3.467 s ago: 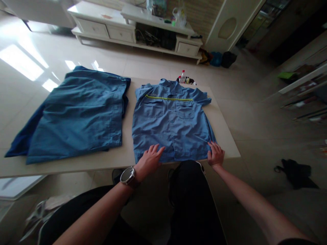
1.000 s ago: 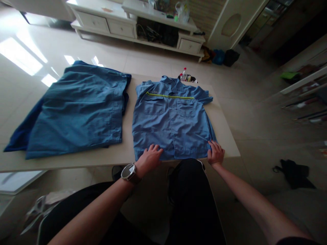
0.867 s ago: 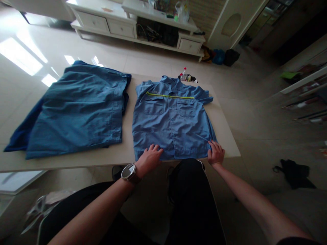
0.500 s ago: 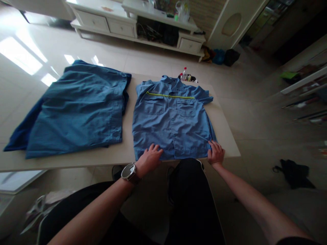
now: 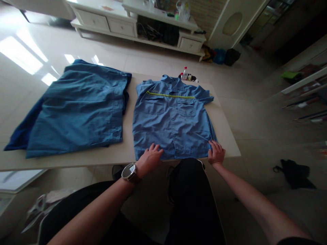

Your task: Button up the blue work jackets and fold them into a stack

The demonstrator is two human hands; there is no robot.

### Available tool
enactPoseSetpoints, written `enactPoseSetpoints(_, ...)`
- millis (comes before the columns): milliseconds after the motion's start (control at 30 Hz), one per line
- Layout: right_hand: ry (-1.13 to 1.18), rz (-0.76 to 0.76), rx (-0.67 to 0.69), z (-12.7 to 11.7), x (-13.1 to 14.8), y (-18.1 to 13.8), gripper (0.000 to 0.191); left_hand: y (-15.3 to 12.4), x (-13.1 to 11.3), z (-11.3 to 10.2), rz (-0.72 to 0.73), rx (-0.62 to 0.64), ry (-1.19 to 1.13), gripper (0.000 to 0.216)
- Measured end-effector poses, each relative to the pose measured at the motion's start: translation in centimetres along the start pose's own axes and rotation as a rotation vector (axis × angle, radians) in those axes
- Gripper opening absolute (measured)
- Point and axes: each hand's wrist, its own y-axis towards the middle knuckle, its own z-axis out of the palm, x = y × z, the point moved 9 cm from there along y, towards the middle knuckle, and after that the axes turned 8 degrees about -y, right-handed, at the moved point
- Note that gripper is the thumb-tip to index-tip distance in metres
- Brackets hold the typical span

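A blue short-sleeved work shirt point(image 5: 163, 119) lies front side up, its collar at the far side and a yellow-green stripe across the chest above two pockets. On its lower hem, left of the button placket, rests my left hand point(image 5: 150, 156), fingers spread on the cloth; a round watch point(image 5: 128, 171) is on that wrist. My right hand point(image 5: 216, 153) is closed on the shirt's lower right corner, where the fabric is bunched. To the left lies a stack of blue garments point(image 5: 79, 105), the top one with buttons along its right edge.
The light table point(image 5: 227, 143) has its near edge at my knees. Bottles with red caps point(image 5: 185, 73) stand past the shirt's collar. Farther off is a white TV cabinet point(image 5: 120, 27), with bags point(image 5: 231, 57) on the floor beside it. A dark item point(image 5: 293, 173) lies at right.
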Motion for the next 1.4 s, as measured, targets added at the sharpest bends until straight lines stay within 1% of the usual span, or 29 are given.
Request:
enactPoseSetpoints(433, 0.028, -0.003, -0.012, 0.12, -0.16, -0.12, 0.051, 0.21, 0.46, 0.63, -0.009, -0.003, 0.013, 0.047)
enactPoseSetpoints(733, 0.018, -0.005, -0.015, 0.12, -0.11, -0.1, 0.055, 0.15, 0.28, 0.47, -0.015, 0.021, 0.006, 0.049)
enactPoseSetpoints(933, -0.025, -0.013, -0.017, 0.14, -0.07, -0.19, 0.052, 0.05, 0.33, 0.75, -0.025, 0.029, -0.004, 0.056)
enactPoseSetpoints(1100, -0.017, -0.024, -0.022, 0.16, -0.06, -0.21, 0.053, -0.14, 0.38, 0.62, -0.022, 0.011, -0.029, 0.067)
enactPoseSetpoints(1400, -0.02, -0.041, -0.013, 0.65, -0.66, 0.12, 0.053, -0.53, 0.65, 0.24, 0.002, 0.01, -0.041, 0.055)
